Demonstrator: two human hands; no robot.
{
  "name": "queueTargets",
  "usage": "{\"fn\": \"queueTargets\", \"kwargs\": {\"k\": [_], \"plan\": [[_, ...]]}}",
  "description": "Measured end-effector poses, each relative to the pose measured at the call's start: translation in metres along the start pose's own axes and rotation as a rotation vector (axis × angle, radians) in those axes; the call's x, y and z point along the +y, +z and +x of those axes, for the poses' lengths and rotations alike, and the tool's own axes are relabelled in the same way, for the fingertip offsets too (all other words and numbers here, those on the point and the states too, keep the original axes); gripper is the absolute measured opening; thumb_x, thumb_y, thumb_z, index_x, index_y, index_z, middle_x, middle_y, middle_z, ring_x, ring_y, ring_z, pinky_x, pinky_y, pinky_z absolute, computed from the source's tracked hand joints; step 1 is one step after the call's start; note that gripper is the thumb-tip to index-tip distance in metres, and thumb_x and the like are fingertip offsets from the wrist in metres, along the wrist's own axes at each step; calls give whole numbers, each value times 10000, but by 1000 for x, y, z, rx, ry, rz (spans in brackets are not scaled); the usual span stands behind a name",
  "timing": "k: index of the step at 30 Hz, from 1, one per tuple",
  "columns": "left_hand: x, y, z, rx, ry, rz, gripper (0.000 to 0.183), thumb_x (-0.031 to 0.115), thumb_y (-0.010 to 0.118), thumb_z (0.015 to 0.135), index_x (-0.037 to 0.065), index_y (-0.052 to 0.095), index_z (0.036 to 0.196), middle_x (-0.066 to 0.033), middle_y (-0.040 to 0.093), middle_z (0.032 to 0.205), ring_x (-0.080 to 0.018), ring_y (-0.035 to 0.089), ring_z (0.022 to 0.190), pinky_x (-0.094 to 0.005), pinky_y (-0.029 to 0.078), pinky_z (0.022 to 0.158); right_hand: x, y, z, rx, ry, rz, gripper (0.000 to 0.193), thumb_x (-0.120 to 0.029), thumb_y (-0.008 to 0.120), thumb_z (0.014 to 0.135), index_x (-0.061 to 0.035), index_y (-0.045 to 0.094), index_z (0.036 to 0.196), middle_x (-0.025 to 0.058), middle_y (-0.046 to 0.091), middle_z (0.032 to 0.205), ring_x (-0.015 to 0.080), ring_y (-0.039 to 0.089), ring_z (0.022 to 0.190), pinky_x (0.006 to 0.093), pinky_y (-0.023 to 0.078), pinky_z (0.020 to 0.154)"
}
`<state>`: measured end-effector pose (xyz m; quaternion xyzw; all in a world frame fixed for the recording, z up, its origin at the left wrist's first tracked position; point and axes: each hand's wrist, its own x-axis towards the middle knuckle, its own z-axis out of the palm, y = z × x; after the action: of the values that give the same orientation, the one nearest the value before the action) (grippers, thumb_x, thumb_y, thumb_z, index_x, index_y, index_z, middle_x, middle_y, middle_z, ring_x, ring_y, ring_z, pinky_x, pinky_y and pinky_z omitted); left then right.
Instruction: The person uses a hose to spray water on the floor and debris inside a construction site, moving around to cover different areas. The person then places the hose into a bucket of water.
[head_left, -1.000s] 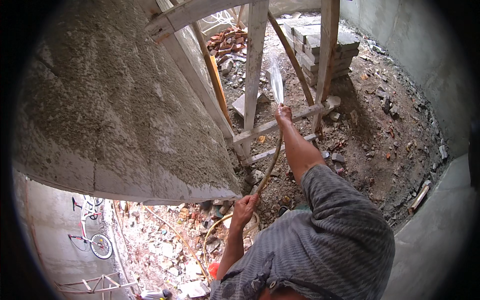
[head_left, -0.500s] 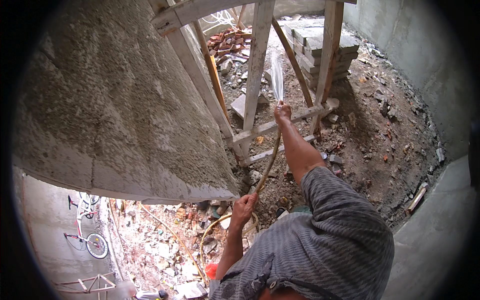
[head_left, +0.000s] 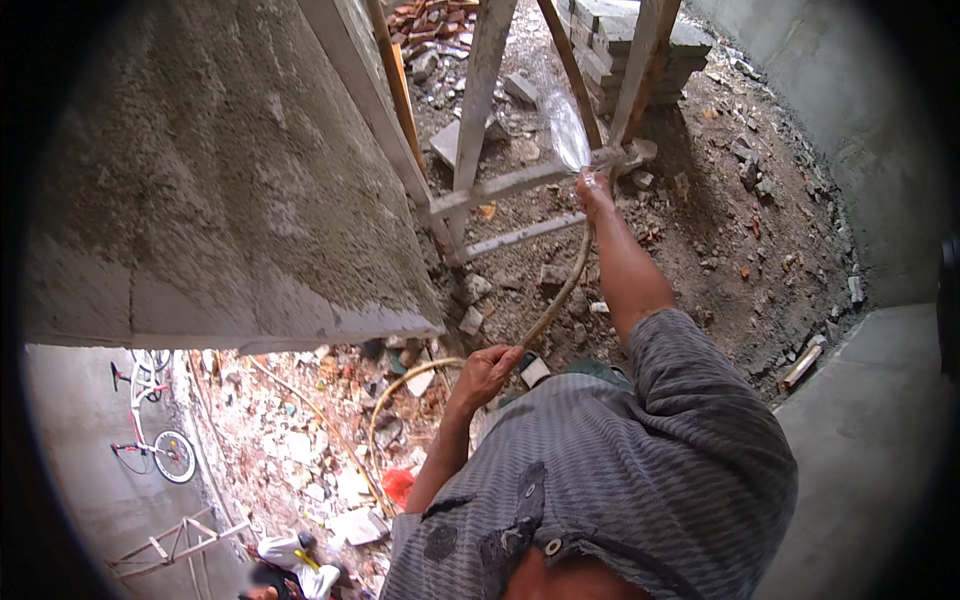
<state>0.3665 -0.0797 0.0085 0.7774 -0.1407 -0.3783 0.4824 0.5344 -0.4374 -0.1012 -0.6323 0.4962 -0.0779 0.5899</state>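
Note:
A yellowish-brown hose (head_left: pixel 560 302) runs up between my two hands. My right hand (head_left: pixel 593 187), arm stretched out, is closed round its far end by the wooden frame's crossbar. Water (head_left: pixel 568 130) sprays from that end in a fan, away from me toward the rubble ground. Nearer my body, my left hand (head_left: pixel 486 374) is closed on the same hose. Behind that hand the hose loops down over the rubble on the left. My fingers partly hide the hose's mouth.
A wooden frame (head_left: pixel 468 125) stands ahead, beside a rough plastered wall (head_left: pixel 230 180). Stacked grey blocks (head_left: pixel 640 45) and piled red bricks (head_left: pixel 432 22) lie beyond. Broken rubble (head_left: pixel 310 440) covers the lower left, with a red bag (head_left: pixel 398 487), a bicycle (head_left: pixel 150 420) and another person (head_left: pixel 298 570).
My right hand and the spray have swung rightward, closer to the frame's right leg. The spray is broader. My left hand stays on the hose. More of the person at lower left shows.

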Motion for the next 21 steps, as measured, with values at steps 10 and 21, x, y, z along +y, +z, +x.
{"fn": "queueTargets", "kwargs": {"k": [10,21], "plan": [[11,88,-68,-254,-47,257,344,389,526,860,72,641,928,-108,612,734,-211,571,665,-334,446,625,143,-140,-84,-288,260,0,374,-407,380,888,-107,485,690,-46,363,465,89,301,349,246,231,332],[7,242,-128,44,-78,193,324,338,556,848,32,635,918,-98,621,727,-184,589,683,-320,451,617,156,-195,-84,-560,24,-70,368,-370,374,873,-40,505,776,36,365,488,163,314,373,370,242,379]]}}
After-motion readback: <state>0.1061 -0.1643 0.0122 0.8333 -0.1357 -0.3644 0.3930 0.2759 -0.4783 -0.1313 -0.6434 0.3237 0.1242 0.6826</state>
